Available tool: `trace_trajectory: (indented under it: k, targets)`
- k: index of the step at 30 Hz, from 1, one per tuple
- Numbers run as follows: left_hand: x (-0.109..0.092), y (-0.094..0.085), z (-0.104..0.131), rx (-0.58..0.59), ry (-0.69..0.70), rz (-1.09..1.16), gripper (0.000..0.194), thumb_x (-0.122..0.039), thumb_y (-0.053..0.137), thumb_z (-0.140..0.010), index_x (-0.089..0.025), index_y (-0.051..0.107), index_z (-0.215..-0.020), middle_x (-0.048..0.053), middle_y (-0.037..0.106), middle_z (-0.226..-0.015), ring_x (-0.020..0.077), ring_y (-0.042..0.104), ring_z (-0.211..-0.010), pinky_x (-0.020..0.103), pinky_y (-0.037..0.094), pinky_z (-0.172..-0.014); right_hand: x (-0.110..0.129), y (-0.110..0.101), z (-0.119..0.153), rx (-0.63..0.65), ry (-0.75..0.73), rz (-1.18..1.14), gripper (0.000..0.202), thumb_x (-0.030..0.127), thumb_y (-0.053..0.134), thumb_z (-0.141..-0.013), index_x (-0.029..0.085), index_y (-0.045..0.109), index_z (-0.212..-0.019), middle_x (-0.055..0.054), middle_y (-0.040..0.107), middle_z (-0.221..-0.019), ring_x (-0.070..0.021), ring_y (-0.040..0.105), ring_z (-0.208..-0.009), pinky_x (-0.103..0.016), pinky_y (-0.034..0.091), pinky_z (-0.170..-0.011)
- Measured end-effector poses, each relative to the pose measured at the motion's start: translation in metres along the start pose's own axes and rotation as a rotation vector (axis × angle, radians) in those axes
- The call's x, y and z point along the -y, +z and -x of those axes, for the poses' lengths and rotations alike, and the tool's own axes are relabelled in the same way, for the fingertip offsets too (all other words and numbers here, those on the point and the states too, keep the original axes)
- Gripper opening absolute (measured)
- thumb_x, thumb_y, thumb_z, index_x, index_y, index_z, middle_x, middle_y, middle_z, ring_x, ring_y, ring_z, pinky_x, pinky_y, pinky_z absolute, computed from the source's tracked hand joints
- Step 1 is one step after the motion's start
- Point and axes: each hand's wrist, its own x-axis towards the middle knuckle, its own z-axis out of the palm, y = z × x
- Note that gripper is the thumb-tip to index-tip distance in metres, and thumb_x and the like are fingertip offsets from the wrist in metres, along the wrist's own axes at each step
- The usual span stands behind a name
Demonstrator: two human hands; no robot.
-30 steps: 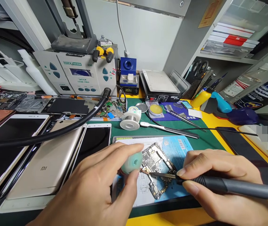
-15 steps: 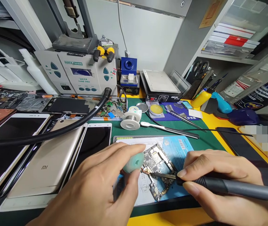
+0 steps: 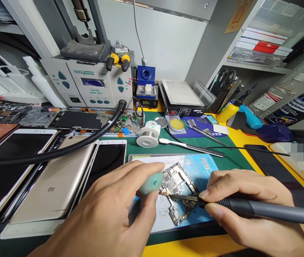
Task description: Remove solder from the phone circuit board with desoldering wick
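Between thumb and fingers, my left hand (image 3: 117, 200) is closed on a round teal roll of desoldering braid (image 3: 151, 183). A short copper-coloured end of the braid (image 3: 165, 192) lies over the left edge of a phone circuit board (image 3: 177, 184). My right hand (image 3: 245, 203) grips a soldering iron (image 3: 264, 210) like a pen, and its metal tip points left onto the braid. The board rests on a blue-and-white printed mat (image 3: 205, 167). My left thumb and the roll hide a little of the board's surroundings.
Behind the mat are a solder wire spool (image 3: 148, 138), a white-headed brush (image 3: 191, 148), an amber flux tin (image 3: 177, 125) and tweezers (image 3: 207, 132). Phones (image 3: 51, 178) line the left. A thick black hose (image 3: 61, 153) crosses above them from the hot-air station (image 3: 93, 82).
Both hands stay nearly where they were. The soldering iron and my right hand have shifted slightly left, and the board's lower end sits slightly higher and further left. Both grips are unchanged.
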Motion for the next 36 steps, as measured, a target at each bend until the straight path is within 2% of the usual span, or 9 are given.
trace_trajectory:
  k: [3,15,21,24,26,28,32,34,36]
  targets:
    - [0.0,0.0,-0.001,-0.001,-0.001,-0.009,0.034,-0.028,0.061,-0.094,-0.038,0.064,-0.127,-0.008,0.065,-0.075,0.0121,0.059,-0.055,0.022,0.061,-0.092,0.0,0.0,-0.001,-0.016,0.011,0.008,0.028,0.006,0.081,-0.073,0.031,0.076,-0.087,0.008,0.078,-0.07,-0.0096,0.072,-0.056,-0.015,0.056,-0.059]
    - [0.0,0.003,0.0,-0.003,-0.007,0.01,0.035,-0.027,0.061,-0.093,-0.037,0.065,-0.127,-0.007,0.077,-0.102,0.0117,0.065,-0.065,0.022,0.061,-0.095,0.0,0.001,0.001,-0.039,0.009,-0.023,0.028,0.005,0.079,-0.071,0.029,0.076,-0.083,0.007,0.078,-0.066,-0.0103,0.07,-0.051,-0.016,0.056,-0.054]
    - [-0.002,0.001,-0.003,-0.021,0.014,0.012,0.033,-0.026,0.059,-0.093,-0.034,0.067,-0.124,-0.006,0.076,-0.097,0.0109,0.06,-0.058,0.022,0.062,-0.09,0.001,0.002,-0.001,-0.02,0.055,0.007,0.024,0.009,0.081,-0.075,0.03,0.079,-0.085,0.003,0.081,-0.071,-0.0163,0.076,-0.058,-0.021,0.06,-0.056]
    - [-0.001,-0.001,-0.005,-0.03,0.001,0.018,0.032,-0.027,0.061,-0.092,-0.034,0.069,-0.122,-0.006,0.07,-0.082,0.0109,0.056,-0.054,0.019,0.062,-0.076,-0.001,0.001,-0.001,-0.053,0.09,-0.055,0.022,0.009,0.081,-0.077,0.03,0.079,-0.084,0.005,0.077,-0.064,-0.0125,0.069,-0.047,-0.019,0.058,-0.051]
    - [-0.001,-0.003,-0.005,-0.074,-0.022,0.026,0.028,-0.03,0.063,-0.09,-0.035,0.071,-0.117,-0.007,0.058,-0.066,0.0107,0.053,-0.049,0.016,0.058,-0.062,-0.003,-0.001,-0.001,-0.053,0.102,-0.101,0.024,0.007,0.079,-0.078,0.03,0.079,-0.086,0.008,0.071,-0.057,-0.0096,0.064,-0.042,-0.018,0.057,-0.051]
    - [-0.001,-0.004,-0.002,-0.109,-0.063,0.043,0.026,-0.031,0.065,-0.089,-0.036,0.073,-0.114,-0.008,0.052,-0.06,0.0091,0.051,-0.046,0.012,0.05,-0.05,-0.005,-0.003,-0.001,-0.032,0.134,-0.155,0.023,0.007,0.079,-0.08,0.029,0.079,-0.087,0.007,0.07,-0.056,-0.0103,0.063,-0.042,-0.019,0.057,-0.051]
    - [0.0,-0.005,0.012,-0.118,-0.255,0.12,0.022,-0.04,0.067,-0.09,-0.038,0.075,-0.11,-0.007,0.057,-0.063,0.0073,0.057,-0.049,0.008,0.037,-0.035,-0.003,0.0,0.003,-0.141,0.34,-0.353,0.008,0.021,0.082,-0.086,0.027,0.078,-0.083,0.003,0.07,-0.056,-0.0117,0.059,-0.041,-0.02,0.048,-0.041]
    - [0.003,-0.004,0.023,-0.141,-0.363,0.14,0.025,-0.047,0.07,-0.088,-0.036,0.077,-0.109,-0.006,0.061,-0.064,0.0109,0.065,-0.056,0.01,0.044,-0.039,0.001,0.003,0.005,-0.214,0.414,-0.389,0.007,0.031,0.083,-0.089,0.027,0.078,-0.086,0.001,0.074,-0.061,-0.0122,0.06,-0.043,-0.02,0.047,-0.04]
    - [0.007,-0.004,0.034,-0.186,-0.414,0.145,0.032,-0.051,0.075,-0.084,-0.036,0.076,-0.112,-0.005,0.067,-0.069,0.016,0.072,-0.064,0.016,0.057,-0.05,0.004,0.005,0.006,-0.262,0.418,-0.334,0.012,0.037,0.084,-0.088,0.026,0.078,-0.087,-0.001,0.076,-0.066,-0.0152,0.067,-0.05,-0.023,0.053,-0.046]
